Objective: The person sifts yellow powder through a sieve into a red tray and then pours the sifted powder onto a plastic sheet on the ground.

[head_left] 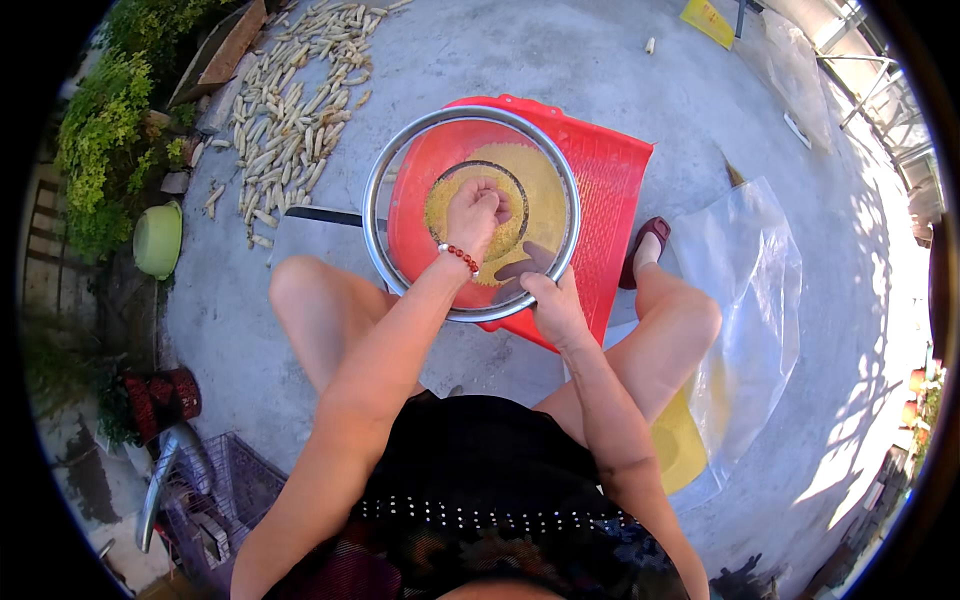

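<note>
Right hand (557, 305) clamped on the rim of the sieve (372, 215), center frame, over the red tray (612, 180) — left hand (478, 208) down inside it, fingers curled in, though whether they're closed on any grain (436, 212) I can't tell. It looks partway along: yellow shows broadly across the mesh, a pile is left around the fingers — and pale cobs (290, 120) crowd the upper left.

Head-worn left fisheye view, positioned above the metal-rimmed sieve (370, 213) and toward the wearer (490, 445), facing steeply down, near range, forearms (410, 328) running up to the sieve, wide coverage taking in concrete ground (520, 55) well beyond it, upright, unmirrored.
</note>
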Demonstrator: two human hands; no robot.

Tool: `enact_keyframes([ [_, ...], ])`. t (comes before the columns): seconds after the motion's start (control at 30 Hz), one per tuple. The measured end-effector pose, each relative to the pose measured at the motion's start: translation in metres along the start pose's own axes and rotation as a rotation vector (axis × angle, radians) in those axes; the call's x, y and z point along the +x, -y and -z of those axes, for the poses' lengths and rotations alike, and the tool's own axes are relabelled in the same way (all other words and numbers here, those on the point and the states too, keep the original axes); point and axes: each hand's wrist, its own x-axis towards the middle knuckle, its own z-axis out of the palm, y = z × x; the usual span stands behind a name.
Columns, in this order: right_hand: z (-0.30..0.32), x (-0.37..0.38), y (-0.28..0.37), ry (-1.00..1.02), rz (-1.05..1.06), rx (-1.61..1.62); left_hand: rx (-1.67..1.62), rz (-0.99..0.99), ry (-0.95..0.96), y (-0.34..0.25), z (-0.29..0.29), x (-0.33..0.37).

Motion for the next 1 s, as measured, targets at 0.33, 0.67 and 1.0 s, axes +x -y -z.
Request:
enact_keyframes([
  [0.33, 0.013, 0.0, 0.0, -0.13, -0.003, 0.095, 1.126, -0.057, 0.323, 0.003, 0.035, 0.008],
  [0.67, 0.008, 0.002, -0.005, -0.049, -0.033, 0.059, 0.591, 0.037, 0.207, -0.012, 0.031, 0.03],
  [1.0, 0.015, 0.003, -0.008, -0.154, -0.028, 0.082, 0.702, 0.291, 0.305, -0.024, 0.042, 0.015],
])
